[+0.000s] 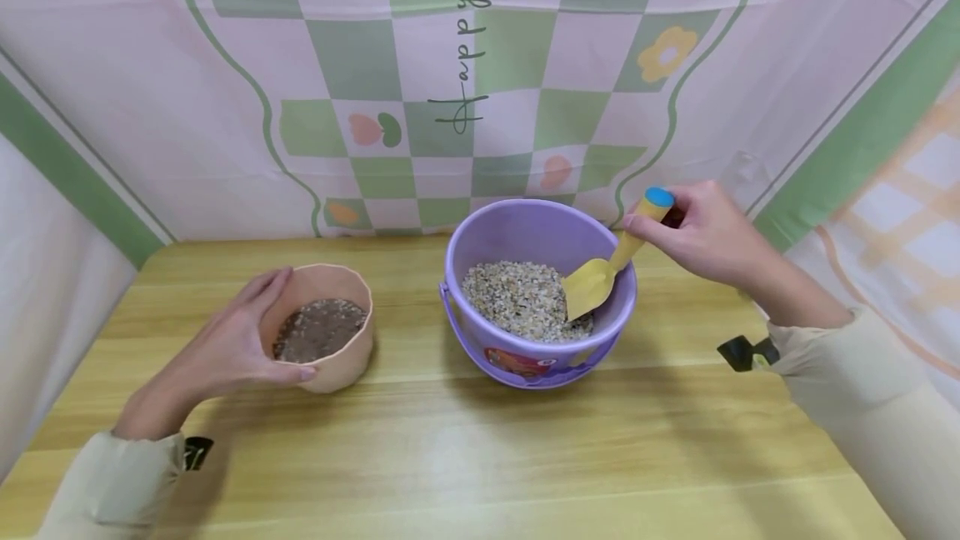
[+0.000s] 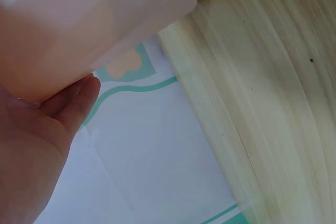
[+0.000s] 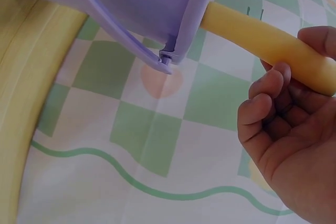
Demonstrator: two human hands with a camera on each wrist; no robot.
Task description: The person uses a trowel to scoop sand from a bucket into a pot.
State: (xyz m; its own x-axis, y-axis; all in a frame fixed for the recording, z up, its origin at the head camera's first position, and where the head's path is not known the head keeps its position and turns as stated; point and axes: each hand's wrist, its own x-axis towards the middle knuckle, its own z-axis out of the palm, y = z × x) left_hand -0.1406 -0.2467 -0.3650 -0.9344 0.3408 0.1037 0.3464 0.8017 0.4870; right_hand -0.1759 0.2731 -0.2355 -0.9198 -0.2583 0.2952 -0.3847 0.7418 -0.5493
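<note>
My left hand (image 1: 236, 336) grips a peach-coloured pot (image 1: 352, 361) from its left side, thumb at the near wall and fingers at the far rim. Dark brown soil-like stuff with pale grains (image 1: 318, 330) lies inside the pot. In the left wrist view the fingers touch the pot's wall (image 2: 100, 19). A yellow toy shovel (image 1: 588, 286) with a blue handle end is held by my right hand (image 1: 708, 232), its blade tilted down at the coarse pale gravel (image 1: 517, 298). That gravel is in a purple bucket (image 1: 525, 227). The right wrist view shows the shovel's handle (image 3: 252, 32) pinched between thumb and fingers.
Pot and bucket stand apart on a wood-grain table (image 1: 450, 448). The bucket's purple carry handle (image 1: 480, 357) hangs down at its front. A checked, flowered cloth (image 1: 435, 57) rises right behind the table and also covers both sides.
</note>
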